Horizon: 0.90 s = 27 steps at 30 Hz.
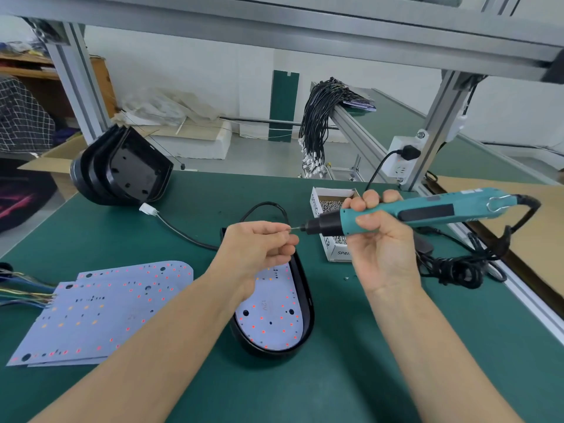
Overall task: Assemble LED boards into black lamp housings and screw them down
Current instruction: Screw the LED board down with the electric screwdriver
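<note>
Lying at the left of the green bench mat, a loose stack of flat white LED boards dotted with red and amber points is seen, with a nested stack of empty black plastic lamp housings tipped on edge behind it. Above the middle of the mat, the left hand is held with fingers curled, its fingertips pinched at the thin metal bit of a teal electric screwdriver; whether a screw is held there cannot be told. Just below that hand, a black oval lamp housing is set flat, a white LED board seated inside it. The screwdriver's body is gripped, fully wrapped, by the right hand, above a small white cardboard box of screws. Aluminium framing and a bundle of black wires are seen behind.
</note>
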### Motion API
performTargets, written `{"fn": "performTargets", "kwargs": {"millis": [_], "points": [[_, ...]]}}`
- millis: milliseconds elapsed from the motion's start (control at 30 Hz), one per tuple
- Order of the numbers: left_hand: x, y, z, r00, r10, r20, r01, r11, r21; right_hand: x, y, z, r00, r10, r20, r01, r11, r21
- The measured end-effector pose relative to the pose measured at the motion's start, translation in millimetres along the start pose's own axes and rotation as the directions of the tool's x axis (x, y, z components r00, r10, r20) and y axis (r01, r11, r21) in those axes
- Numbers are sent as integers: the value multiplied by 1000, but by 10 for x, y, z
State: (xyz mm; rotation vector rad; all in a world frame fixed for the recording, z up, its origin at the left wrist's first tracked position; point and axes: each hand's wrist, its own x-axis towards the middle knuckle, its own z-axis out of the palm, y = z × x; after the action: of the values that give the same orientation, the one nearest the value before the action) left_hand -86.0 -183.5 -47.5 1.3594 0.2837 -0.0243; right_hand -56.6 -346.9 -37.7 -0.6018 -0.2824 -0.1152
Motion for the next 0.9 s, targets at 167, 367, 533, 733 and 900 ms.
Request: {"fn": "performTargets", "kwargs": {"millis": [167,367,533,733,900], "points": [[9,95,-2,998,14,61,-39,900,434,40,17,-116,999,48,-10,-48,997,-68],[-102,296,-223,944,331,5,-216,604,767,16,135,-216,992,117,-55,-128,952,-278],[-149,123,-389,906,386,-175,-87,573,815,44,247,-177,989,135,-57,-146,936,-320],[-170,-189,-357,992,24,-127,44,862,505,128,242,-135,980,195,-47,-199,917,-347],[-140,-200,-336,991,3,-137,70,848,525,234,157,-36,945,318,75,-259,870,-420]]}}
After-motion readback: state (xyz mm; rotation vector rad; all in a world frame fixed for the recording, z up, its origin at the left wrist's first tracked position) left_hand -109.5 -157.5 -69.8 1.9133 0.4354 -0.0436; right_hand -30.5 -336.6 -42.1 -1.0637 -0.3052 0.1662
